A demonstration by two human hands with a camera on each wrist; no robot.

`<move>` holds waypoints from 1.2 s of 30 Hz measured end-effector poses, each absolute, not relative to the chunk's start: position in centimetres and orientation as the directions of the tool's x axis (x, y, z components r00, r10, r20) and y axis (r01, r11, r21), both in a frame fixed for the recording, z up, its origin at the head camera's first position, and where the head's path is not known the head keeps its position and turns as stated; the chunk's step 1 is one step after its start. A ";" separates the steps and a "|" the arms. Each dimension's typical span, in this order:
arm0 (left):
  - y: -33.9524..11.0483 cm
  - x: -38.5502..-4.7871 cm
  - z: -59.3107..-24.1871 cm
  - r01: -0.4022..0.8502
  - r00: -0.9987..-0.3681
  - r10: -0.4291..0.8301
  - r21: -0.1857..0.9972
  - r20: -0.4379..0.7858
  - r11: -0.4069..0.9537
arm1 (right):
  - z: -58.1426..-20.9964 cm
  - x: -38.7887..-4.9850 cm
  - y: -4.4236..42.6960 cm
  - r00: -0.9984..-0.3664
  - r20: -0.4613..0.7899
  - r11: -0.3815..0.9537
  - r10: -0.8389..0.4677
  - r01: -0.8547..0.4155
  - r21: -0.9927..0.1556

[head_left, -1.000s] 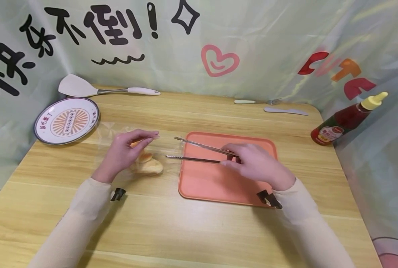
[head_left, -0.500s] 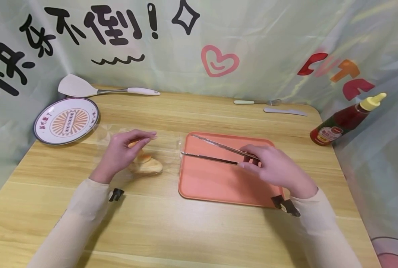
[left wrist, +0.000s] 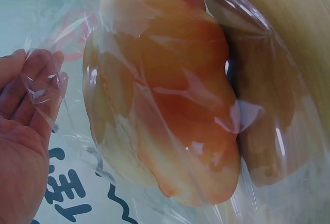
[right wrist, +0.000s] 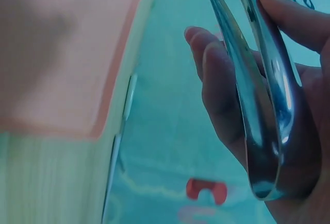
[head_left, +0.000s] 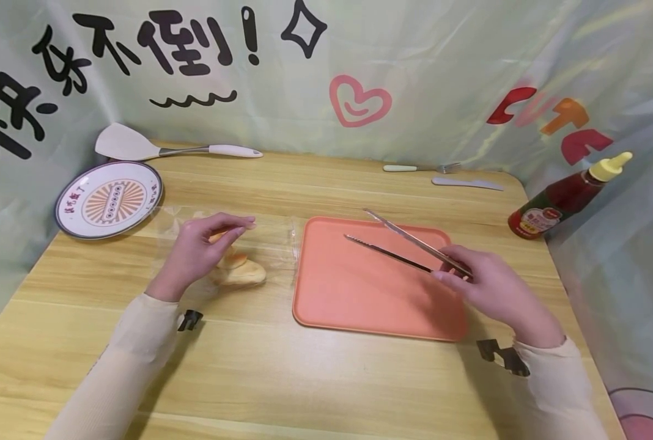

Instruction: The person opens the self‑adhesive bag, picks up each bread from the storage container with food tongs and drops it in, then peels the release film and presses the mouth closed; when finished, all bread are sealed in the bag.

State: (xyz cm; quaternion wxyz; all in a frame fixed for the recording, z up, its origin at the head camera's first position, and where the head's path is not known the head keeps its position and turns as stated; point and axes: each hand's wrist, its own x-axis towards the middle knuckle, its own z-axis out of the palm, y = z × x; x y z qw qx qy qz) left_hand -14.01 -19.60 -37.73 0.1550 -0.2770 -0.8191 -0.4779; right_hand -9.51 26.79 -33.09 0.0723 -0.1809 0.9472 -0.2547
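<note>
At the left of the table, my left hand [head_left: 197, 253] pinches the edge of a clear plastic bag [head_left: 279, 235] between thumb and fingers. Golden-brown bread rolls [left wrist: 180, 90] fill the left wrist view, inside that bag; in the head view the hand partly covers the bread [head_left: 245, 274]. My right hand [head_left: 494, 290] grips metal tongs [head_left: 388, 253] near their bent end, above the right side of a pink tray [head_left: 354, 299]. The tongs' arms are spread, with nothing between their tips. In the right wrist view, fingers lie along both sides of the tongs [right wrist: 247, 95].
A patterned plate [head_left: 109, 198] and a white spatula [head_left: 125, 143] sit at the back left. Along the back edge lie a fork [head_left: 400, 167] and a table knife [head_left: 466, 183]. A red sauce bottle [head_left: 560, 205] stands at the right. Printed cloth encloses the table's back and sides.
My right hand has carried the tongs rightward, from beside the bag to over the tray. The left hand has barely moved and still pinches the bag.
</note>
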 end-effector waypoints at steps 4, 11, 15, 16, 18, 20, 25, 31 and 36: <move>-19.6 -14.0 -37.7 0.595 -0.803 0.301 0.699 0.514 0.396 | -33.5 -8.8 28.4 -0.948 -0.055 0.808 -0.315 -0.237 -0.540; -19.7 -14.0 -37.7 0.594 -0.804 0.304 0.695 0.511 0.405 | -34.5 -7.9 31.1 -0.978 -0.070 0.819 -0.197 -0.125 -0.560; -19.7 -14.0 -37.8 0.601 -0.800 0.310 0.689 0.515 0.406 | -35.1 -7.6 32.4 -0.989 -0.066 0.837 -0.129 -0.073 -0.543; -19.7 -14.0 -37.8 0.602 -0.798 0.311 0.687 0.516 0.407 | -35.3 -7.6 32.7 -0.992 -0.070 0.840 -0.109 -0.055 -0.539; -19.7 -14.0 -37.8 0.605 -0.796 0.313 0.682 0.518 0.410 | -35.6 -7.4 33.3 -0.995 -0.066 0.846 -0.076 -0.029 -0.533; -19.8 -14.0 -37.8 0.608 -0.794 0.314 0.678 0.520 0.413 | -36.0 -7.2 34.0 -0.997 -0.067 0.846 -0.043 -0.001 -0.533; -19.8 -14.1 -37.8 0.611 -0.792 0.314 0.676 0.524 0.412 | -36.9 -7.0 35.7 -0.998 -0.062 0.867 0.008 0.038 -0.497; -19.6 -14.1 -37.8 0.607 -0.794 0.313 0.678 0.520 0.414 | -37.6 -6.9 37.3 -0.995 -0.084 0.894 0.051 0.083 -0.441; -19.5 -13.9 -37.6 0.599 -0.801 0.312 0.680 0.511 0.423 | -38.2 -6.6 38.2 -0.987 -0.133 0.891 0.091 0.140 -0.433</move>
